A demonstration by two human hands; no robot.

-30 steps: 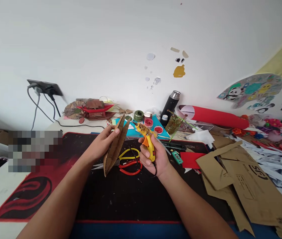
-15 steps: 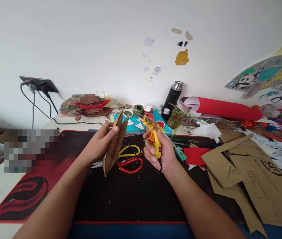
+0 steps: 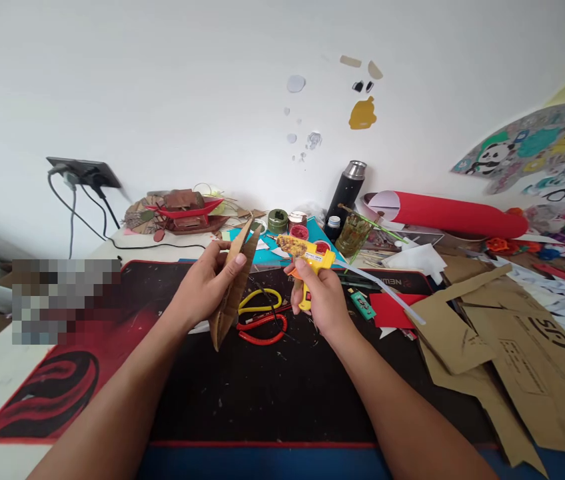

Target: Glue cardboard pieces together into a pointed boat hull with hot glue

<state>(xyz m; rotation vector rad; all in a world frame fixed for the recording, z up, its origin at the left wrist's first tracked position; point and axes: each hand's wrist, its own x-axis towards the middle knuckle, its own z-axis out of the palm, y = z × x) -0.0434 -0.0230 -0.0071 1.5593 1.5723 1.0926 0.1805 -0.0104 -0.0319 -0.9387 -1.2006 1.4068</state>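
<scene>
My left hand is closed on a folded, boat-shaped piece of cardboard, its thumb pressed along the side. The piece stands tilted, with its pointed ends up and down. In my right hand is a yellow hot glue gun, gripped by the handle. Its nozzle, crusted with brown residue, faces left toward the cardboard without touching it. A long translucent glue stick sticks out of the gun's back. Below, between my hands, lie scissors with yellow handles and a pair with red handles.
Behind my hands stand paint jars, a black thermos and a glass jar with brushes. A cardboard boat model sits at the back left. Cardboard sheets and red paper lie to the right on the black mat.
My right hand has turned the glue gun so its nozzle points left, and the glue stick now shows behind it. The cardboard piece in my left hand has shifted slightly right.
</scene>
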